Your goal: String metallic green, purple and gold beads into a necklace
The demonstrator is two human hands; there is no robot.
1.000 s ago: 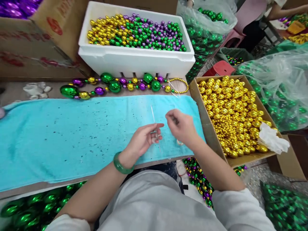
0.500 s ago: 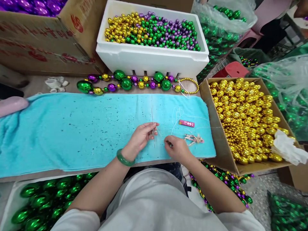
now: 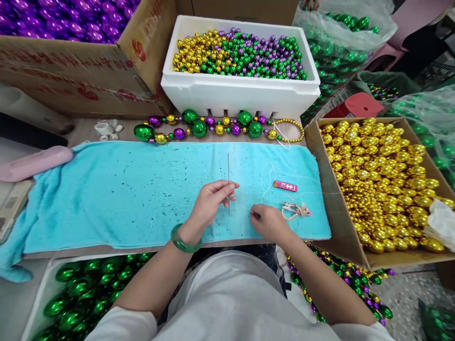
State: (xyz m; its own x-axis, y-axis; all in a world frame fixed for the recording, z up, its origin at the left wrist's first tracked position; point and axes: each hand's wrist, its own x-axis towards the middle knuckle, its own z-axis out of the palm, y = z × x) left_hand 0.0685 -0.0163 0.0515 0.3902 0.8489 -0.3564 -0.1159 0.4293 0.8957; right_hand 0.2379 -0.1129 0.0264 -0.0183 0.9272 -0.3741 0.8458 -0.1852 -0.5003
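Pinched between thumb and fingers of my left hand [image 3: 216, 196] is a long thin needle [image 3: 228, 166], standing roughly upright in the view above the turquoise towel [image 3: 170, 189]. My right hand [image 3: 270, 221] is closed a short way to the right, fingertips curled together. A fine white thread [image 3: 263, 189] loops on the towel and runs down to those fingertips. Beyond my right hand lie a small pink box [image 3: 286, 185] and a pair of snips [image 3: 297, 209] with pale wrapping on the handles.
A finished-looking bead strand [image 3: 199, 129] lies behind the towel, before a white foam box [image 3: 238, 92] of small beads. Cardboard boxes hold purple beads [image 3: 71, 21] and gold beads [image 3: 384, 170]. Green beads [image 3: 73, 317] fill a container at lower left. A pink object [image 3: 39, 163] rests at far left.
The whole view has shifted, so the scene sits farther right and slightly lower. My left hand keeps its pinch on the needle; my right hand stays closed beside it.
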